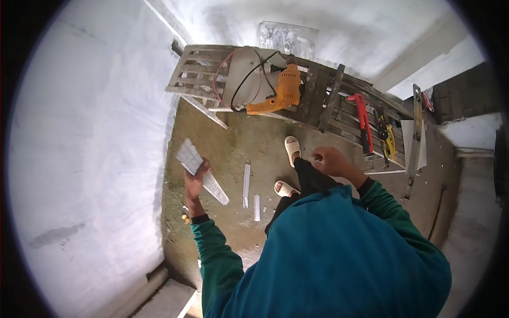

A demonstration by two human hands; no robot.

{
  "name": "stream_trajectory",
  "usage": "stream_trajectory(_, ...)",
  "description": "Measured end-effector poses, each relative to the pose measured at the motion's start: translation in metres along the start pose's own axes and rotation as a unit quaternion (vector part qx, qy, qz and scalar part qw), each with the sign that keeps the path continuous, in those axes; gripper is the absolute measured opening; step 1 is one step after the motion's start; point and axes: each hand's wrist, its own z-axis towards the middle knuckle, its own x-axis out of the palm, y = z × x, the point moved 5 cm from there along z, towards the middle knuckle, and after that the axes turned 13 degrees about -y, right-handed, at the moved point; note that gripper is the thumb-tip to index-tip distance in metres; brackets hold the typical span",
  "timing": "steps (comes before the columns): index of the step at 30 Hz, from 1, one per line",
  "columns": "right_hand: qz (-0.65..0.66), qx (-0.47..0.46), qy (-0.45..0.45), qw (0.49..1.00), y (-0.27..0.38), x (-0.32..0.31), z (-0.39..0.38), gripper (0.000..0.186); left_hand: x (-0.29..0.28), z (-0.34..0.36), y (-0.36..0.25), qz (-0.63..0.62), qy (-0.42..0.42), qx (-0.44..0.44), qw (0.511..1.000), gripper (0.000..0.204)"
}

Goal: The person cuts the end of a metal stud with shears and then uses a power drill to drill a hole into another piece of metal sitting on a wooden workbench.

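From where I stood, the person's left hand (194, 184) had its fingers closed around a pale strip (215, 190), by the white wall (101, 127). Its long axis slanted, broad end up by the wall, narrow end down toward the floor pieces (246, 185). I couldn't tell whether it was one length or two. The right hand (333, 162) was well apart to the right, beyond the sandals (287, 188), fingers curled; whether they pinched anything I couldn't tell.
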Motion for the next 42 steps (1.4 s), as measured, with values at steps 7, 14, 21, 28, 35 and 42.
stream_trajectory(7,0.108,0.122,-0.141,0.976,-0.035,-0.026,0.122,0.034,0.034,0.002,0.023,0.064,0.007,-0.017,0.998,0.022)
stream_trajectory(14,-0.048,0.308,-0.178,0.933,-0.038,-0.017,0.249,0.103,0.027,-0.027,0.024,0.109,-0.06,-0.042,0.991,0.019)
stream_trajectory(21,-0.064,0.419,-0.188,0.886,-0.045,0.006,0.248,0.103,0.004,-0.045,0.008,0.149,-0.146,-0.073,0.975,0.018)
stream_trajectory(28,-0.03,0.359,-0.186,0.914,-0.051,-0.006,0.249,0.096,-0.018,-0.063,0.0,0.182,-0.186,-0.017,0.965,0.016)
stream_trajectory(35,0.017,0.266,-0.393,0.88,-0.063,-0.069,0.218,0.084,-0.024,-0.068,-0.021,0.18,-0.237,-0.06,0.953,0.022)
stream_trajectory(42,0.128,0.097,-0.467,0.869,-0.039,-0.141,0.192,0.09,-0.048,-0.001,-0.029,0.36,-0.221,-0.02,0.906,0.041)
